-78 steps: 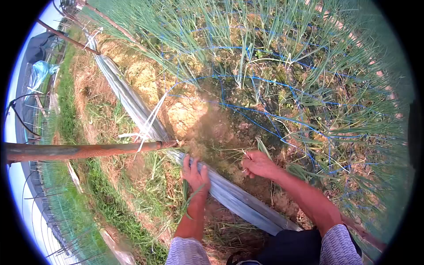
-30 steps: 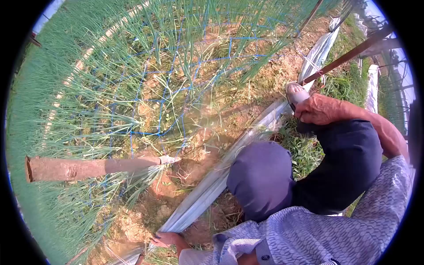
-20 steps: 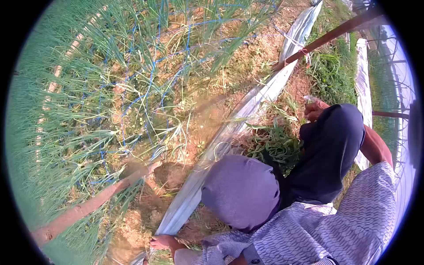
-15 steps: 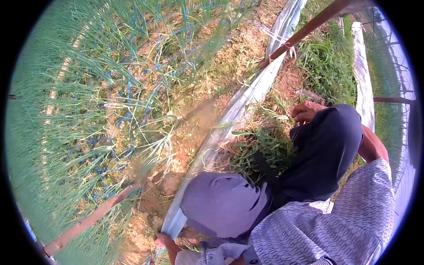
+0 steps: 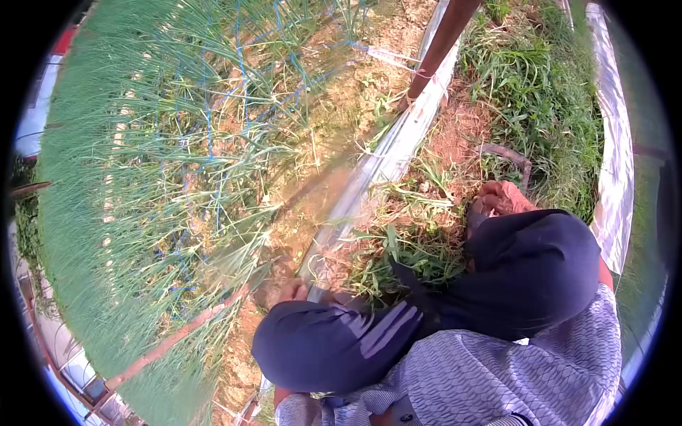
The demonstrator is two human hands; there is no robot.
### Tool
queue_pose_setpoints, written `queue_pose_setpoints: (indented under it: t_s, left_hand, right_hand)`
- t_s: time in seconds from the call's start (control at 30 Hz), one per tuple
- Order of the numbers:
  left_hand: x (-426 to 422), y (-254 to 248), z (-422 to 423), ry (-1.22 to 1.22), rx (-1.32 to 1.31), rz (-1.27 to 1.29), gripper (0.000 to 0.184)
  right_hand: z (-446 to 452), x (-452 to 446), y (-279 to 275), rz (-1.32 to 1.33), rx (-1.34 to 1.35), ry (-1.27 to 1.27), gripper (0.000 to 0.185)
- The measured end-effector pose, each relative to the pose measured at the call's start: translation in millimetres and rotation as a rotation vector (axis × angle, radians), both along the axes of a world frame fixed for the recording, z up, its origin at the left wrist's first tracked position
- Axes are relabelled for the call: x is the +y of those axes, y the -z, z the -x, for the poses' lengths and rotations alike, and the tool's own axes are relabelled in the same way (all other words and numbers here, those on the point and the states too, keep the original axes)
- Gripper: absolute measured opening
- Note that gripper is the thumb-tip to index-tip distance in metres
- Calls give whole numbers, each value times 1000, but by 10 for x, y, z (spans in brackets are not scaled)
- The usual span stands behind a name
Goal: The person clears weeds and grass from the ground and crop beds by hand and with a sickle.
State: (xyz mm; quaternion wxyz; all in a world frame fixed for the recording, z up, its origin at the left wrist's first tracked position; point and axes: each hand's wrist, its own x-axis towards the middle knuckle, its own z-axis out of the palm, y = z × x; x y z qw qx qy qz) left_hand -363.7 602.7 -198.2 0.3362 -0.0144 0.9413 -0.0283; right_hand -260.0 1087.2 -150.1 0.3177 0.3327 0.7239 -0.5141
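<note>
My right hand (image 5: 503, 197) is beyond my raised right knee, above weeds and dry straw. Its fingers are curled together near my partly hidden foot; what they hold, if anything, cannot be made out. Only a small part of my left hand (image 5: 293, 290) shows past my left knee, at the near part of the silvery plastic strip (image 5: 387, 160), beside bare soil. Its fingers are mostly hidden. Cut or pulled weeds (image 5: 419, 259) lie between my knees and the strip.
A wooden post (image 5: 442, 50) tied with white string stands at the strip. Another pole (image 5: 170, 342) leans at lower left. Green onion-like plants (image 5: 142, 213) grow through blue netting (image 5: 208, 113). A second plastic strip (image 5: 616, 142) runs along the right.
The view has shifted. My left knee now hides most of my left hand, which is farther up along the strip. My right hand has gone from beside the post to beyond my right knee.
</note>
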Motion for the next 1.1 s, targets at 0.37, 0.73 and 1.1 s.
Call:
queue_pose_setpoints:
  t_s: [0.37, 0.73, 1.1]
  left_hand:
    - [1346, 361, 1790, 500, 18, -899, 42]
    - [1635, 1394, 2494, 524, 99, -202, 24]
    - [1865, 1610, 2432, 141, 211, -684, 35]
  right_hand:
    - [-629, 50, 572, 197, -77, 453, 18]
    - [-347, -62, 355, 161, -214, 725, 20]
    - [-720, 134, 703, 176, -158, 715, 29]
